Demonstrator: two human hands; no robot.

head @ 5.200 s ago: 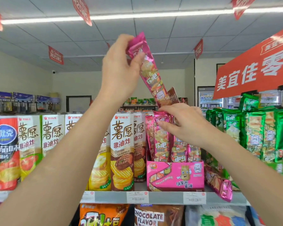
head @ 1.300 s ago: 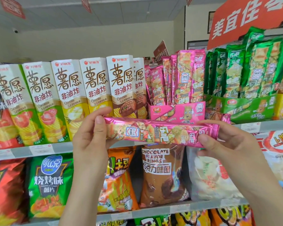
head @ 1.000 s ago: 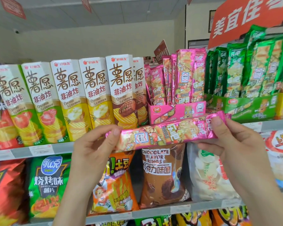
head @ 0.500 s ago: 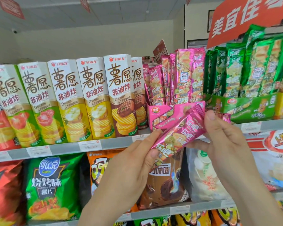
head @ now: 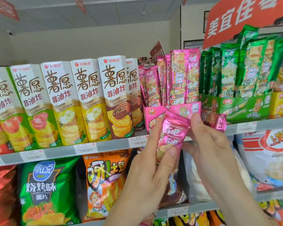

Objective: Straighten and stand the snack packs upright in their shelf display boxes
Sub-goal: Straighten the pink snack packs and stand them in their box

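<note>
likely light, crinkly and slick, so hold the pink snack pack by its ends: left hand gripping low, right hand pinching top, 6 o'clock from the pink display box.

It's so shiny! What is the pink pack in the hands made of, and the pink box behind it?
Held pack: looks like thin metallic plastic film, glossy; it glints and creases. Pink box: probably printed cardboard, with flat stiff faces, a folded corner and a duller sheen.
</note>
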